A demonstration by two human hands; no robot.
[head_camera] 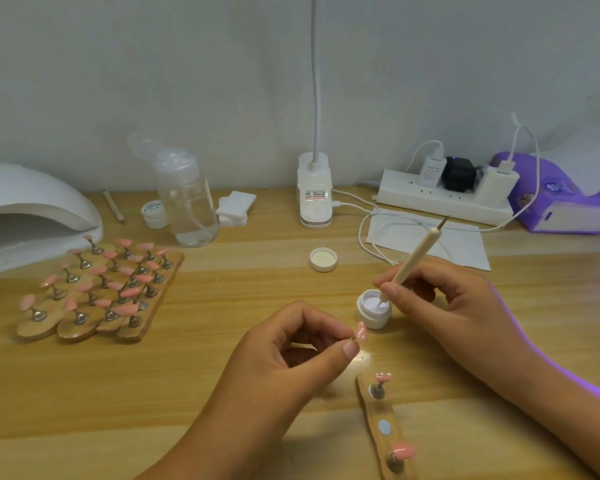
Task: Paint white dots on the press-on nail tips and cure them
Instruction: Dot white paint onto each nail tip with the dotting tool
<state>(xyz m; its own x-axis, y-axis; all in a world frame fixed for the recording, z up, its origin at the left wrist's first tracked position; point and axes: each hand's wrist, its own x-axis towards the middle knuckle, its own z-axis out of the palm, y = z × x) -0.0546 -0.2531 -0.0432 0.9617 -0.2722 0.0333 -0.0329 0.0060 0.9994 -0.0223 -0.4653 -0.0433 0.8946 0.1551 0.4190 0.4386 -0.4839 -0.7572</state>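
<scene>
From the head view: cannot read the script on the small jar [154, 210] or the print on the lamp clip label [314, 196]. Grips the dotting pen [415, 257] in the right hand [447, 301], lower end dipped in the white gel pot [368, 319], long axis slanting up-right. Pinches a pink nail tip [361, 331] in the left hand [291, 351], just beside the pot.

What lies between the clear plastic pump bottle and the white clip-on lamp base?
A small stack of white square pads, resting on the wooden table, in the head view.
</scene>
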